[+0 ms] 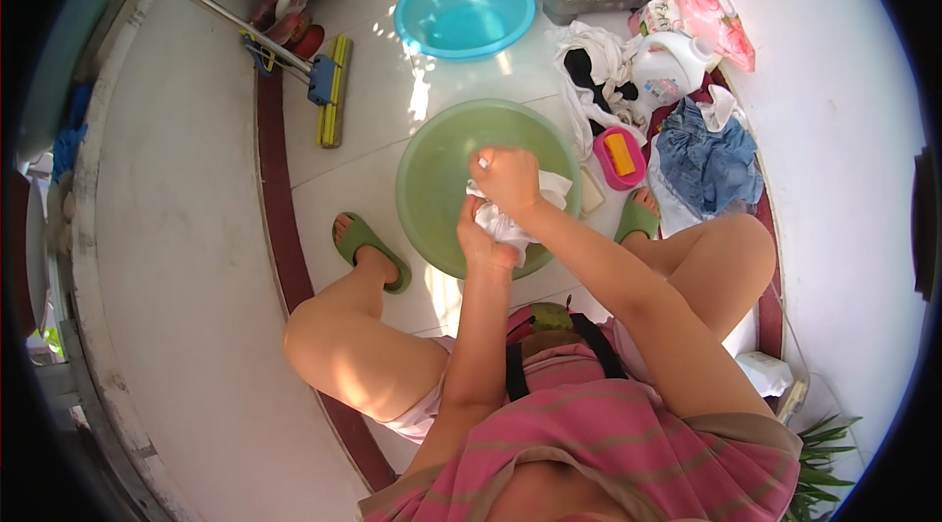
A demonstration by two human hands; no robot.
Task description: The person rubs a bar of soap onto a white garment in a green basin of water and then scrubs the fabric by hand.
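Observation:
A white cloth (508, 222) is held in both hands above a round green basin (430, 154) that stands on the tiled floor. My left hand (478, 239) is below, its fingers and palm against the cloth's lower side. Over it my right hand (506, 176) is closed in a fist, a bit of the white fabric showing at its top. Part of the cloth spreads out to the right behind the right wrist. Just right of the basin, a pink soap dish (638, 176) holds an orange bar of soap (618, 155).
A blue basin (465, 10) stands beyond the green one. White and black clothes (589, 73), a white detergent jug (668, 69), a pink floral bag (708, 14) and denim clothing (706, 158) lie at right. A sponge mop (333, 91) leans at left. Green slippers (372, 250) flank the basin.

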